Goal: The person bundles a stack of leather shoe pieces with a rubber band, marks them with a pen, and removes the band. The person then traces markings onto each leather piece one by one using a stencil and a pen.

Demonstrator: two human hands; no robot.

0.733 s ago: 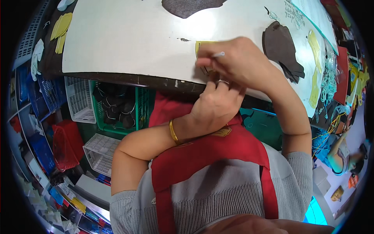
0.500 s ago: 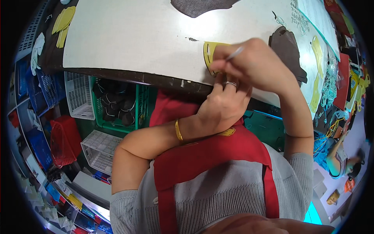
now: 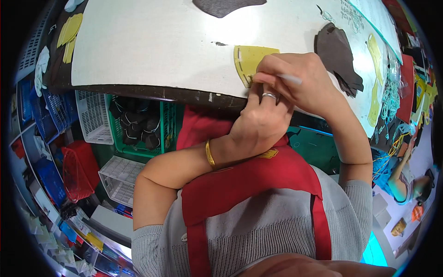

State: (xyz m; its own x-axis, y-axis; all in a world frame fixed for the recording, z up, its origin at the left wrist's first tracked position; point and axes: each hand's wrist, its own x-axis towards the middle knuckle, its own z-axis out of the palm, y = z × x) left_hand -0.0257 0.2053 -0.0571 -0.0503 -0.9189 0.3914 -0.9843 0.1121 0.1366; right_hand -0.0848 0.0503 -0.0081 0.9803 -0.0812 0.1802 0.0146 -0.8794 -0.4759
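Note:
At the near edge of the white worktable [image 3: 152,51] lies a curved yellow template [image 3: 255,56] with dark slots along its left border. My left hand [image 3: 263,121], with a ring and a gold bangle, holds the template's near edge; its fingertips are partly hidden beneath my right hand. Closed round a slim, pale pen-like marker [image 3: 290,79], my right hand [image 3: 302,78] rests over the template's lower right part. The marker's tip is hidden by the fingers. Whether a leather piece lies under the template I cannot tell.
Dark brown leather pieces lie at the right [image 3: 336,53] and far edge [image 3: 226,7]. More yellow templates [image 3: 374,60] sit at the right, beside tangled pale-blue cord [image 3: 392,94]. Below the table's left part stands a green crate [image 3: 138,150] with dark bundles. Another person [image 3: 406,184] is far right.
My right hand has drawn slightly back from the template, baring more of its yellow face. The marker has tipped to point rightward. My left hand keeps its hold; the whole view has shifted slightly.

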